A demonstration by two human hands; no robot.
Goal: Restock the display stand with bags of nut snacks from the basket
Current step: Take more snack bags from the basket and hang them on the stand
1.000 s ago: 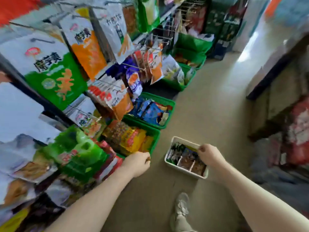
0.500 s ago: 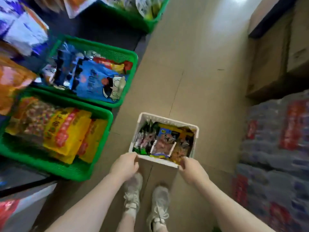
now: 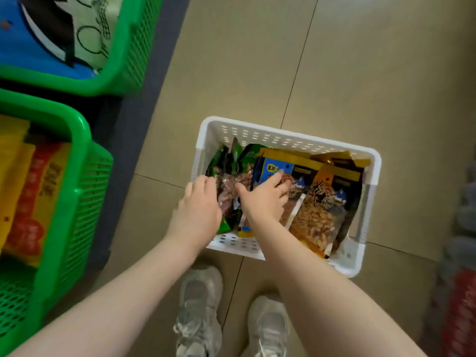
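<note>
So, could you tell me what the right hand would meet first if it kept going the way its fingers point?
The right hand reaches up and right into the white basket; its fingertips already lie on the blue-topped nut bag, so it probably meets that first, though depth is unclear.

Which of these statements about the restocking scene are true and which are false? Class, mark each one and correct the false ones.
1. The white basket stands on the tiled floor. True.
2. Both hands are inside the white basket, on the snack bags. True: the left hand and the right hand reach among them.
3. The white basket is empty. False: it holds several bags, among them a blue-topped bag and a yellow-and-black bag.
4. The green crates stand to the right of the white basket. False: they stand to its left.
5. The person is barefoot. False: pale sneakers show below the basket.
</note>
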